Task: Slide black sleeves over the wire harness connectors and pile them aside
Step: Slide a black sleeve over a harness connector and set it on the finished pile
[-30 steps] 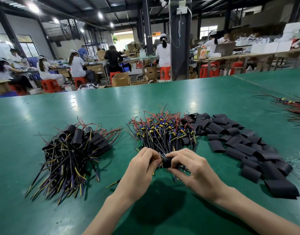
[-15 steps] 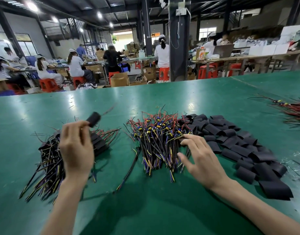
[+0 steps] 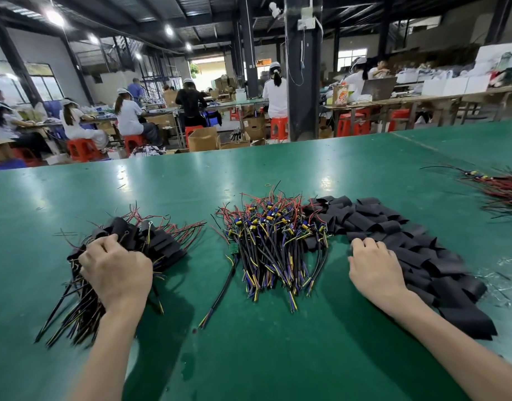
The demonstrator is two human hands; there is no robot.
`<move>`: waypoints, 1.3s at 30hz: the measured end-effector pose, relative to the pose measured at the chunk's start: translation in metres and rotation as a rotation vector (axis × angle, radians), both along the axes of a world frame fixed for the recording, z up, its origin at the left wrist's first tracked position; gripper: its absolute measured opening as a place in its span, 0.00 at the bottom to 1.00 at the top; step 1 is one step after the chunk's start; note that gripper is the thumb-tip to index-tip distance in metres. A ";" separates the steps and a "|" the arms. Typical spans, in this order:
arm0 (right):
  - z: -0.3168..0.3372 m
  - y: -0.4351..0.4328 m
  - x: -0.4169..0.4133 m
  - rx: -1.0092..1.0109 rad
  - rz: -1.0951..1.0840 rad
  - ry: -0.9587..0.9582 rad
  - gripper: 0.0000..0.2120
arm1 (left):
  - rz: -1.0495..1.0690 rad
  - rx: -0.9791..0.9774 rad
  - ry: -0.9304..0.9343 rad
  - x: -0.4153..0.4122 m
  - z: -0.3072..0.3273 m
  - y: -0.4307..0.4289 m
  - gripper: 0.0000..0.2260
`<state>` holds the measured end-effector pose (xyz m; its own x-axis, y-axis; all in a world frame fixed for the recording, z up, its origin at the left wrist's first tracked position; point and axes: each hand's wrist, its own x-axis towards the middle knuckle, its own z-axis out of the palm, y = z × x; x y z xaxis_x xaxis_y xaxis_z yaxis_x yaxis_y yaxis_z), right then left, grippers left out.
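Comprises, on glossy green surface (image 3: 277,357): sleeved wire-harness pile (image 3: 162,244) under left hand (image 3: 116,270), fingers curled, grip unclear; bare multicoloured wire harnesses (image 3: 272,250) centre; flat black sleeves (image 3: 379,221) touched by relaxed right hand (image 3: 373,267).

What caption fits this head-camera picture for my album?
Left hand on the piled black-sleeved wire harnesses, right hand touching flat black sleeves, bare multicoloured harnesses between, green table.

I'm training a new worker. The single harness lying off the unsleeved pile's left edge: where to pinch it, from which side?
Probably pinch the stray harness on its black cable, mid-length, from above and the left. There it lies alone on the table, while its far end with the green board sits against the unsleeved pile.
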<state>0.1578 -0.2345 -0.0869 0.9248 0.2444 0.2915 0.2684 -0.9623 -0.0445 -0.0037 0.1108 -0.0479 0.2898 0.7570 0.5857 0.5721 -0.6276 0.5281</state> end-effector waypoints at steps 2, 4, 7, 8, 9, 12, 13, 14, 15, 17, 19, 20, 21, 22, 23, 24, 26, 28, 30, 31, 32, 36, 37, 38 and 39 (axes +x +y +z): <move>0.001 0.001 -0.001 0.006 -0.001 0.013 0.09 | 0.058 0.025 -0.039 0.002 0.004 -0.010 0.23; 0.001 0.002 -0.002 0.002 -0.005 0.043 0.11 | 0.045 0.104 -0.058 0.005 0.007 -0.019 0.22; 0.003 0.003 -0.002 0.005 -0.010 0.091 0.17 | -0.221 0.156 0.014 0.016 0.001 -0.042 0.11; 0.004 0.004 -0.002 0.015 -0.009 0.102 0.20 | -0.346 0.095 0.063 0.020 -0.003 -0.053 0.08; 0.005 0.003 -0.002 0.027 -0.007 0.112 0.22 | -0.454 0.004 0.128 0.025 -0.008 -0.064 0.06; 0.009 0.003 -0.003 0.056 0.004 0.133 0.25 | -0.635 -0.270 0.297 0.035 -0.024 -0.086 0.11; 0.010 0.003 -0.003 0.052 0.008 0.131 0.25 | -0.664 -0.330 0.310 0.036 -0.028 -0.089 0.12; 0.011 0.002 -0.003 0.044 0.014 0.128 0.25 | -0.679 -0.364 0.303 0.037 -0.030 -0.091 0.13; 0.011 0.002 -0.003 0.040 0.017 0.127 0.24 | -0.679 -0.380 0.287 0.036 -0.032 -0.091 0.14; 0.012 0.002 -0.002 0.057 0.009 0.144 0.22 | -0.651 -0.375 0.266 0.036 -0.032 -0.091 0.13; 0.013 0.001 -0.001 0.091 -0.001 0.186 0.21 | -0.600 -0.314 0.285 0.037 -0.032 -0.092 0.13; 0.013 0.001 -0.001 0.103 -0.001 0.206 0.20 | -0.571 -0.261 0.317 0.037 -0.031 -0.093 0.13; 0.013 0.001 -0.001 0.110 0.002 0.222 0.20 | -0.542 -0.210 0.363 0.036 -0.029 -0.094 0.13; 0.012 0.001 -0.001 0.113 0.007 0.232 0.21 | -0.516 -0.170 0.424 0.036 -0.027 -0.093 0.13; 0.011 0.001 0.000 0.113 0.015 0.237 0.21 | -0.496 -0.157 0.498 0.035 -0.024 -0.091 0.13; 0.011 0.001 0.000 0.110 0.023 0.239 0.22 | -0.481 -0.172 0.585 0.032 -0.021 -0.087 0.12; 0.010 0.001 0.000 0.113 0.028 0.243 0.23 | -0.464 -0.253 0.757 0.028 -0.016 -0.079 0.12; 0.009 0.002 0.001 0.123 0.026 0.251 0.24 | -0.456 -0.321 0.811 0.027 -0.015 -0.073 0.14; 0.009 0.002 0.000 0.129 0.023 0.264 0.24 | -0.447 -0.277 0.749 0.030 -0.019 -0.073 0.18; 0.009 0.003 0.000 0.137 0.022 0.274 0.24 | -0.455 -0.215 0.714 0.033 -0.022 -0.075 0.20; 0.010 0.004 0.000 0.147 0.023 0.283 0.24 | -0.476 -0.151 0.685 0.035 -0.025 -0.078 0.21; 0.010 0.005 -0.004 0.161 0.060 0.291 0.25 | -0.569 -0.077 0.601 0.037 -0.028 -0.081 0.11; 0.010 0.005 -0.005 0.165 0.073 0.288 0.26 | -0.562 -0.089 0.573 0.036 -0.027 -0.080 0.09; 0.010 0.005 -0.006 0.171 0.082 0.285 0.27 | -0.549 -0.109 0.537 0.034 -0.025 -0.079 0.08; 0.010 0.006 -0.008 0.178 0.089 0.278 0.29 | -0.538 -0.128 0.498 0.032 -0.023 -0.079 0.08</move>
